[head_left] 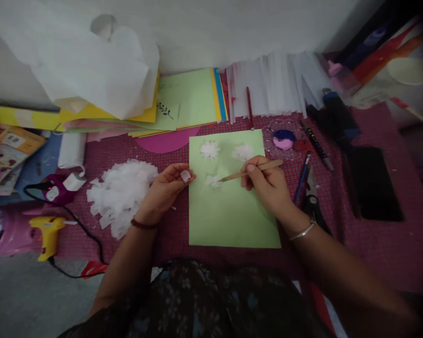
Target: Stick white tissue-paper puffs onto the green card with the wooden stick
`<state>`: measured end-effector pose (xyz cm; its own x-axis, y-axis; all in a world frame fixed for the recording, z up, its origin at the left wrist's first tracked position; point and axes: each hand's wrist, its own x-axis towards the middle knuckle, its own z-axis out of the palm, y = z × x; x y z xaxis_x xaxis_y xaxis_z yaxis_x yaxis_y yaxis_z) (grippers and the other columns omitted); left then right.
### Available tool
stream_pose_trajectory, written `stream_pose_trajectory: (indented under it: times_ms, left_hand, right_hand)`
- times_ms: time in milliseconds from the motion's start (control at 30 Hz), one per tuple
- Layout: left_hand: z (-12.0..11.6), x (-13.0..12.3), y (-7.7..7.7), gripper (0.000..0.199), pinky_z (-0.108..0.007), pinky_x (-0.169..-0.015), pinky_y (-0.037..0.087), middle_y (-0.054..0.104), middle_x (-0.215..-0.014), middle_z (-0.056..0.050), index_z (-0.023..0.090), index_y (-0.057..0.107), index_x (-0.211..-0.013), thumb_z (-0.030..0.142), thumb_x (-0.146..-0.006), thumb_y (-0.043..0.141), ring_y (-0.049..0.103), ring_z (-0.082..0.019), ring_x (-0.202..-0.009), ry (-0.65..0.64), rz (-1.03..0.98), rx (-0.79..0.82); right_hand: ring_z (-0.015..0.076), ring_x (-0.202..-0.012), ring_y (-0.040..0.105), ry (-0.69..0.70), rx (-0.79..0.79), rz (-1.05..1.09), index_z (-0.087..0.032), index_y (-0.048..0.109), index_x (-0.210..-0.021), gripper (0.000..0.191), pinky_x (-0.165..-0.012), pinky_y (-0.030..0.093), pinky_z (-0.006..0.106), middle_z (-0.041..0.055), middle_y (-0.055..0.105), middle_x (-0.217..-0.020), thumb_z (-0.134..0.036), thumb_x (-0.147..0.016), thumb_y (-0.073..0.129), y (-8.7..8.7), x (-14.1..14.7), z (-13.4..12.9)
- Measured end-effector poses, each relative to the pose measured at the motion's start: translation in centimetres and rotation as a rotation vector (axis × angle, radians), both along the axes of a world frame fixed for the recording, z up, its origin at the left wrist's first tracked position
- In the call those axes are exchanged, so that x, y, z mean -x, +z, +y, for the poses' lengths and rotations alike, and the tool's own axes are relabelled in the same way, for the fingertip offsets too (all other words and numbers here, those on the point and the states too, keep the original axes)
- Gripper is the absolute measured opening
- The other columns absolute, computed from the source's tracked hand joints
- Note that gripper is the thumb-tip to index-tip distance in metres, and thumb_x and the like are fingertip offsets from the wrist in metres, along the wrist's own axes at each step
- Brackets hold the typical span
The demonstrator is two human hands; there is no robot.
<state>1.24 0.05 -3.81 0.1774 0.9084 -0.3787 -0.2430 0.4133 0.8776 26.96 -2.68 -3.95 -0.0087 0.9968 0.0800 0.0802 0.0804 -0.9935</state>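
Note:
A light green sheet of paper (232,216) lies in front of me. Two fluffy white paper flowers (209,149) sit on its upper part, and a smaller white paper cluster (213,181) is near its middle. My right hand (264,180) grips a flat wooden stick (237,175), its pointed tip touching or just above the small cluster. At the sheet's left edge my left hand (169,188) pinches a small white paper piece (185,176) between thumb and fingers. Left of that hand is a heap of cut white paper pieces (121,192).
A yellow glue gun (49,234) with a black cord lies at the left. Coloured paper sheets (193,96) and white strips (268,84) are at the back. On the right are a paint palette (284,138), a blue brush (302,178), scissors (312,202) and a black phone (375,183).

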Motion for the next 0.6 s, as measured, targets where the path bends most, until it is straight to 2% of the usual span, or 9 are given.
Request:
stream_pose_trajectory:
  times_ms: [233,333,500,600]
  left_hand:
    - [-0.4,-0.47,0.12,0.03,-0.023,-0.077,0.052,0.069,-0.082,-0.001,0.016,0.068,-0.095,0.007,-0.066,0.07,0.065,-0.011,-0.08,-0.041,0.059,0.041]
    - [-0.47,-0.43,0.05,0.021,-0.023,-0.075,0.052,0.068,-0.081,-0.001,0.016,0.067,-0.093,0.014,-0.072,0.07,0.064,-0.011,-0.076,-0.034,0.09,0.033]
    - [-0.52,-0.05,0.18,0.021,-0.023,-0.071,0.05,0.07,-0.079,-0.001,0.017,0.067,-0.092,0.017,-0.072,0.075,0.063,-0.01,-0.073,-0.026,0.178,-0.097]
    - [-0.55,0.11,0.69,0.019,-0.024,-0.072,0.05,0.07,-0.08,0.0,0.019,0.069,-0.087,0.016,-0.069,0.076,0.063,-0.011,-0.074,0.028,0.169,-0.159]
  right_hand:
    - [0.0093,-0.049,0.049,0.037,0.002,0.034,-0.021,0.057,-0.081,0.021,-0.046,0.038,0.025,-0.0031,0.058,-0.059,-0.033,-0.097,0.05,0.25,0.6,-0.39]
    - [0.0088,-0.049,0.049,0.042,-0.007,0.044,-0.021,0.057,-0.081,0.022,-0.046,0.037,0.024,-0.0035,0.058,-0.059,-0.034,-0.097,0.05,0.12,0.57,-0.36]
    - [0.0083,-0.049,0.049,0.033,-0.015,0.058,-0.021,0.056,-0.081,0.021,-0.046,0.036,0.024,-0.0038,0.058,-0.059,-0.032,-0.098,0.049,0.03,0.5,-0.34]
    - [0.0088,-0.049,0.049,0.023,-0.008,0.054,-0.021,0.056,-0.084,0.02,-0.045,0.037,0.024,-0.0039,0.059,-0.059,-0.033,-0.098,0.049,0.07,0.61,-0.42]
